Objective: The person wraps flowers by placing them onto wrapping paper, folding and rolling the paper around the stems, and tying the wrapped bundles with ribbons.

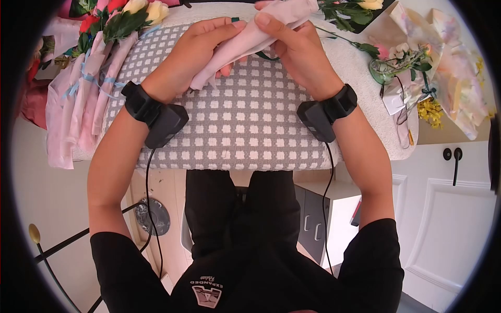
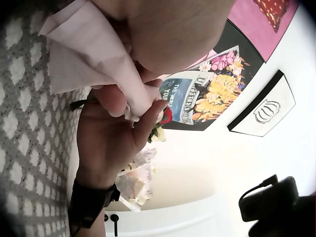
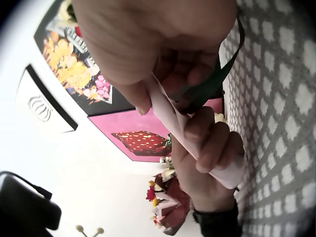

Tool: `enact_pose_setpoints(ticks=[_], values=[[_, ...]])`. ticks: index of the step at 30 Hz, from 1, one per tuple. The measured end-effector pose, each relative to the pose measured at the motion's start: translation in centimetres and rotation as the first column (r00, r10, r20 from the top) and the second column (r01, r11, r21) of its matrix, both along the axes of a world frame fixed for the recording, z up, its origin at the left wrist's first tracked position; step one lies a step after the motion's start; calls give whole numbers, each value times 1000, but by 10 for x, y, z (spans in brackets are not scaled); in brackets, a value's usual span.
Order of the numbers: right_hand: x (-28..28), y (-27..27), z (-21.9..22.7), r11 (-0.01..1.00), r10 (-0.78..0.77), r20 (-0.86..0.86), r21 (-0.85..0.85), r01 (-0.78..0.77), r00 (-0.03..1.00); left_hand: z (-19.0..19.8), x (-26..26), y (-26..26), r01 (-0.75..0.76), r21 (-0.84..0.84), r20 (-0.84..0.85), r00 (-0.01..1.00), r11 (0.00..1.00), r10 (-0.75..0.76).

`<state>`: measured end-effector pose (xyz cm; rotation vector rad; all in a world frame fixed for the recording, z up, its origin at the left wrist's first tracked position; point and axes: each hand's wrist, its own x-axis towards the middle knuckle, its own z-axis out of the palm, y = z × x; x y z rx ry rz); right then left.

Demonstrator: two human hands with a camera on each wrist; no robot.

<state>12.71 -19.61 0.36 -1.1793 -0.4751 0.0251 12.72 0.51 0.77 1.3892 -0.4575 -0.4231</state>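
A roll of pale pink wrapping paper (image 1: 237,49) lies slantwise between the two hands above the checkered cloth (image 1: 235,115). The left hand (image 1: 201,52) holds its lower part, fingers curled round it in the right wrist view. Higher up, the right hand (image 1: 300,49) grips the roll, thumb on top. A dark green ribbon (image 3: 217,81) hangs beside the paper near the right hand. In the left wrist view the paper (image 2: 98,54) flares wide at one end, and a red bloom (image 2: 167,116) shows past the fingers. A stem tip pokes out at the roll's lower end.
Several pink-wrapped flowers (image 1: 86,99) with blue ribbons lie at the left. Loose flowers (image 1: 347,15) rest at the upper right, by a glass vase (image 1: 382,70) and a patterned paper bouquet (image 1: 438,68). A white cabinet (image 1: 443,219) stands at the right. Cables hang from both wrists.
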Motion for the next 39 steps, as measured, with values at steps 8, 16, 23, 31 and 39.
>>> enact_pose_setpoints(ticks=[8,16,23,31,39], values=[[9,-4,-8,954,-172,123,-226,197,977,-6,-3,-7,-145,-12,-5,989,989,145],[21,-14,-14,898,-132,147,-402,181,980,-16,12,2,-353,106,220,920,929,325],[23,-17,-12,879,-82,140,-457,138,987,-13,16,8,-359,-70,106,925,931,365],[16,-18,1,838,-127,5,-534,110,992,-10,22,15,-356,-254,-55,933,899,355],[14,-13,0,894,-181,-60,-427,138,982,-7,16,5,-263,-246,-106,964,933,243]])
